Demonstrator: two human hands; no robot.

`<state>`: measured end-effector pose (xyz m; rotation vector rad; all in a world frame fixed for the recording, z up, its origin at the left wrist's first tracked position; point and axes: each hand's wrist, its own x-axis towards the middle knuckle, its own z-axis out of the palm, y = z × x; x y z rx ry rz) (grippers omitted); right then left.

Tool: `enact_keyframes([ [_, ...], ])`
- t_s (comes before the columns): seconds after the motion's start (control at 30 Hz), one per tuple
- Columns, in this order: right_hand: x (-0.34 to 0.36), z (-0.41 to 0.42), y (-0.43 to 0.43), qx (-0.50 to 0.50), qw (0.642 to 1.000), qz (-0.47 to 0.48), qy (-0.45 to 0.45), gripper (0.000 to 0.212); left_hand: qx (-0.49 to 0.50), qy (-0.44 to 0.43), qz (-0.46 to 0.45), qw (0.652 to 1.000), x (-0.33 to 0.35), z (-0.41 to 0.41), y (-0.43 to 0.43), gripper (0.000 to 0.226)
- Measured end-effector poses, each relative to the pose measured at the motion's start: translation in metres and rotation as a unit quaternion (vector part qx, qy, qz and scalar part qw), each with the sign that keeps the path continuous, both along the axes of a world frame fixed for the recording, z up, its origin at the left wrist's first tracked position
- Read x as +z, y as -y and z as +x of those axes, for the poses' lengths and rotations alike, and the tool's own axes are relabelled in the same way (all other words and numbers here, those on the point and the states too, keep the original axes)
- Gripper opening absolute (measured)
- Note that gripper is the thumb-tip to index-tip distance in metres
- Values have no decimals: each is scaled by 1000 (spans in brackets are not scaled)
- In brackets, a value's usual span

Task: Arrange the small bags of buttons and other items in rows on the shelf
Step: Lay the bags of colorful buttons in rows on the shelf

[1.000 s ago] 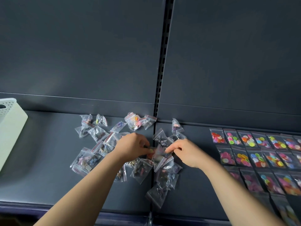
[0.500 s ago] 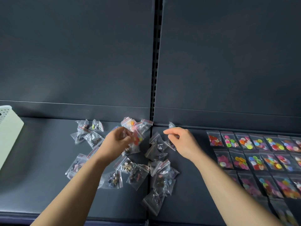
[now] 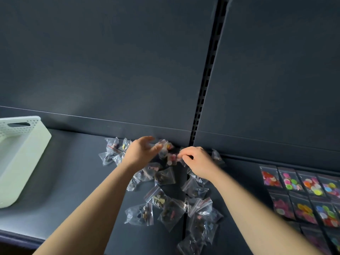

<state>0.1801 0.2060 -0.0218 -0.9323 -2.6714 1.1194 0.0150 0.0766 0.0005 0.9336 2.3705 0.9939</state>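
Shelf (image 3: pixel 73 181): plain dark slate grey. Back panel (image 3: pixel 110 61): the same dark grey-blue, unpatterned. Slotted upright (image 3: pixel 206 85), upper centre-right: black, with a regular column of rectangular slots. Basket (image 3: pixel 27 162), left edge: pale mint-white, rim dotted with fine perforations. Loose bags (image 3: pixel 165 214), lower centre: clear film, some with a red seal line; contents mostly brown, dark and dull yellow. Pink-filled bag (image 3: pixel 172 158), centre: clear, contents pink and red. Rowed bags (image 3: pixel 303 197), lower right: clear, with mixed buttons in red, pink, green, orange, yellow and blue.
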Motion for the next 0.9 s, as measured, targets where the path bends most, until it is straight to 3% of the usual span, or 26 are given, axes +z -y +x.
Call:
enact_keyframes([
  [0.07,-3,1,-2,0,1000,-7,4,29,-27,-44,-61,997,-3,1,-9,41],
  [0.13,-3,0,-3,-7,1000,-28,6,27,-53,-90,-107,989,-6,1,-12,19],
  [0.23,1,-4,-2,-54,997,-49,-35,23,-55,-117,-126,984,-11,-6,-6,24],
  [0.37,-1,-20,2,-90,990,-45,-103,22,-45,-104,-87,990,-8,-13,12,25],
  [0.43,-3,-31,6,-88,991,-30,-93,28,-42,-97,-64,992,-6,-17,21,16],
  [0.57,-7,-49,9,-77,996,12,-50,29,4,-54,-10,998,-7,-26,41,31],
  [0.67,-10,-56,9,-74,996,23,-42,28,12,-45,1,999,-10,-25,53,27],
  [0.9,-10,-65,8,-59,996,61,-33,11,-4,-19,3,1000,-16,-10,61,30],
])
